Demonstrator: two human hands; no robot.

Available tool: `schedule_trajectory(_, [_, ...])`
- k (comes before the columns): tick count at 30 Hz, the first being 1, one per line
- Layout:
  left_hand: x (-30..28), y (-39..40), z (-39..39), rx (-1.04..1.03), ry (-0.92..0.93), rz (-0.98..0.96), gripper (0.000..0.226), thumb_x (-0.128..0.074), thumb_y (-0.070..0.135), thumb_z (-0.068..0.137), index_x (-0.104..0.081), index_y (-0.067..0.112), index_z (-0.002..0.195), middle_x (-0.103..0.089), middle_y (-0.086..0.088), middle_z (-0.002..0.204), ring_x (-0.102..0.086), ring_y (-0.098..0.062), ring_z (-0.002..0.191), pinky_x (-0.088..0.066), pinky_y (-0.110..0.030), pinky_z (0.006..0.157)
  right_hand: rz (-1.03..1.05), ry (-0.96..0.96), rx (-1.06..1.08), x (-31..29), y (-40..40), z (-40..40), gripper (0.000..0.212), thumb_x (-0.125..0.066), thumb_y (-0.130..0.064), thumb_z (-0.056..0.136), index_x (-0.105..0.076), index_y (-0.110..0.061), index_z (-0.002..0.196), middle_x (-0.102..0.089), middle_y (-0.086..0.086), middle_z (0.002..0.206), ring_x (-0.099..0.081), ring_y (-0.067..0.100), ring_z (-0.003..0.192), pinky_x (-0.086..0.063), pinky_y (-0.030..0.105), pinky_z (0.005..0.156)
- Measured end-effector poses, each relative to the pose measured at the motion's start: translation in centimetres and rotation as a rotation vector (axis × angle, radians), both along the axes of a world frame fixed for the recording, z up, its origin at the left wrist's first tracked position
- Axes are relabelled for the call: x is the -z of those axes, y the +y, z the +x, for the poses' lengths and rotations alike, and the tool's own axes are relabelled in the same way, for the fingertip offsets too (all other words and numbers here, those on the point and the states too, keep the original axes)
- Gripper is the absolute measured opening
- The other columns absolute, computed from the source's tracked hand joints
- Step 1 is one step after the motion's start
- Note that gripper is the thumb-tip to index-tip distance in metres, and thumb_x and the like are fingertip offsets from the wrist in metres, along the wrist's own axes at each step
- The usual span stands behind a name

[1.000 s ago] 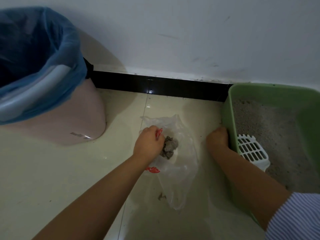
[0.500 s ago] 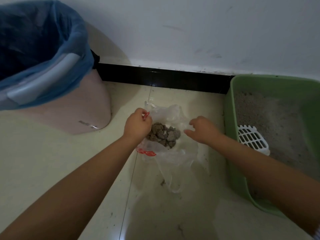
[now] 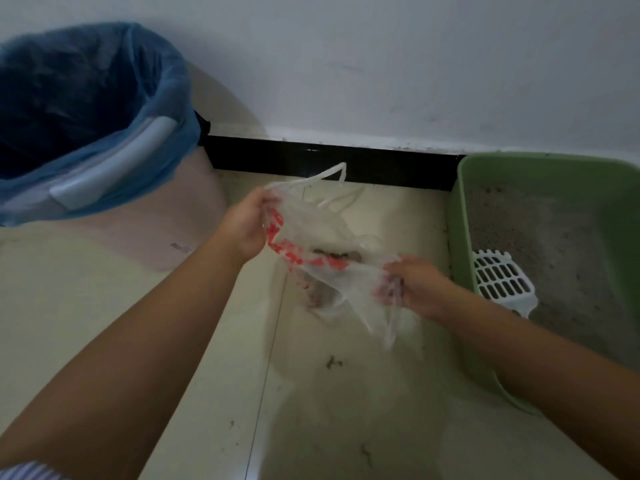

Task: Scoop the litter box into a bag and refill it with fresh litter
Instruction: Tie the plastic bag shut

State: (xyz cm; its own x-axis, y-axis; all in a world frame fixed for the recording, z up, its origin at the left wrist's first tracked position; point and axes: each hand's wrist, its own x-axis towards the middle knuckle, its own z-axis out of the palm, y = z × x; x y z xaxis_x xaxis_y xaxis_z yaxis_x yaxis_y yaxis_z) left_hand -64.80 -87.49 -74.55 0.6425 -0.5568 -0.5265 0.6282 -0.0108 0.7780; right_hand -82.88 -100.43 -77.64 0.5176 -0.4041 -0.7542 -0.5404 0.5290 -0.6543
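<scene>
White wall [image 3: 381,57], black baseboard [image 3: 311,157], cream tile floor [image 3: 104,306], dim light.

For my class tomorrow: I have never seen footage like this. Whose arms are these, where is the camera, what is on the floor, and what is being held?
There is no machine here. A person wears a wide-angle camera on the head, so the single view looks forward and down at their own two bare arms.

The left hand and the right hand each grip an edge of a thin clear plastic bag with red print, held up off the pale tiled floor. Dark clumps show inside it, though motion blurs them.

At right stands a green litter box with grey litter and a white slotted scoop resting in it. At left is a pinkish bin lined with a blue bag. A few dark specks lie on the floor, near the white wall.
</scene>
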Motion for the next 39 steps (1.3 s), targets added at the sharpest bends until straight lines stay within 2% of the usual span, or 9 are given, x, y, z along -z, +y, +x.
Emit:
schedule_trajectory(4, [-2.3, 0.1, 0.1, -0.121, 0.128, -0.342, 0.031, -0.039, 0.005, 0.074, -0.058, 0.009, 0.049, -0.061, -0.001, 0.054, -0.062, -0.011, 0.057, -0.048, -0.023, 0.067, -0.256, 0.114, -0.449, -4.1, -3.7, 0.3, 0.021, -0.055, -0.012, 0.091, -0.041, -0.019, 0.077, -0.027, 0.000, 0.047, -0.023, 0.002, 0.021, -0.018, 0.007, 0.029])
schedule_trajectory(8, [-4.1, -0.7, 0.1, -0.075, 0.011, -0.212, 0.038, -0.037, 0.006, 0.094, -0.035, 0.015, 0.057, -0.043, 0.007, 0.038, -0.048, -0.005, 0.039, -0.044, -0.021, 0.056, -0.689, 0.022, -0.579, -8.5, -5.4, 1.5, 0.034, -0.063, 0.001, 0.082, -0.056, -0.010, 0.113, -0.040, 0.000, 0.060, -0.039, 0.004, 0.038, -0.033, 0.015, 0.040])
schedule_trajectory(11, [-5.4, -1.1, -0.3, 0.266, -0.280, 0.157, 0.031, -0.050, 0.013, 0.093, -0.038, 0.018, 0.065, -0.039, 0.008, 0.044, -0.035, -0.004, 0.038, -0.034, -0.016, 0.042, -0.891, -0.214, -0.401, -10.8, -5.4, 1.8, 0.035, -0.055, 0.013, 0.080, -0.059, -0.005, 0.110, -0.042, -0.002, 0.059, -0.045, -0.003, 0.043, -0.035, 0.005, 0.049])
schedule_trajectory(17, [-5.0, -0.3, -2.2, 1.085, -1.001, 0.920, 0.021, -0.062, 0.027, 0.087, -0.061, 0.019, 0.106, -0.052, 0.005, 0.096, -0.053, -0.018, 0.098, -0.042, -0.027, 0.082, -0.776, -0.464, -0.241, -13.1, -5.5, 1.3, 0.032, -0.047, 0.015, 0.084, -0.060, -0.013, 0.090, -0.050, -0.001, 0.067, -0.051, 0.008, 0.058, -0.045, 0.013, 0.058])
schedule_trajectory(21, [-5.8, -0.4, -3.1, 0.527, -0.911, 0.555, 0.034, -0.046, 0.018, 0.096, -0.049, 0.017, 0.063, -0.043, 0.002, 0.064, -0.041, -0.012, 0.060, -0.032, -0.020, 0.056, -0.891, -0.412, -0.139, -12.2, -5.3, 0.9, 0.034, -0.045, 0.015, 0.084, -0.060, -0.016, 0.088, -0.053, -0.001, 0.068, -0.049, -0.006, 0.039, -0.041, 0.004, 0.046])
schedule_trajectory(26, [-9.5, -1.0, -2.8, -0.004, -0.637, -0.006, 0.041, -0.037, 0.014, 0.099, -0.053, 0.019, 0.061, -0.057, 0.003, 0.110, -0.049, -0.011, 0.110, -0.032, -0.030, 0.101, -0.876, -0.614, 0.173, -11.8, -5.4, 0.6, 0.038, -0.049, 0.006, 0.088, -0.062, -0.029, 0.085, -0.066, -0.020, 0.071, -0.059, -0.006, 0.071, -0.048, 0.014, 0.079])
schedule_trajectory(29, [-10.7, -1.5, -3.0, 0.001, -0.528, -0.310, 0.035, -0.025, 0.014, 0.102, -0.043, 0.013, 0.072, -0.064, 0.004, 0.070, -0.062, -0.008, 0.069, -0.050, -0.024, 0.078, -0.575, -0.699, 0.305, -12.6, -5.3, 1.3, 0.021, -0.039, -0.013, 0.098, -0.057, -0.024, 0.099, -0.063, -0.002, 0.083, -0.059, 0.010, 0.079, -0.049, 0.026, 0.078])
schedule_trajectory(34, [-10.4, -1.7, -3.4, 0.025, -0.720, -0.243, 0.033, -0.026, 0.015, 0.102, -0.033, 0.016, 0.070, -0.042, 0.011, 0.047, -0.027, -0.002, 0.038, -0.019, -0.016, 0.040, -0.234, -0.594, 0.166, -13.5, -6.3, 1.4, 0.064, -0.012, -0.049, 0.097, -0.056, -0.008, 0.073, -0.036, -0.004, 0.032, -0.031, 0.011, 0.031, -0.031, 0.019, 0.046])
schedule_trajectory(39, [-6.7, -1.4, -4.5, 0.018, -0.574, -0.169, 0.033, -0.053, -0.006, 0.086, -0.034, 0.017, 0.071, -0.046, 0.006, 0.063, -0.042, -0.001, 0.048, -0.032, -0.011, 0.045, -0.363, -0.517, 0.224, -10.9, -6.2, 1.1, 0.022, -0.036, -0.020, 0.087, -0.051, -0.011, 0.074, -0.034, -0.008, 0.036, -0.024, 0.006, 0.033, -0.020, 0.016, 0.040])
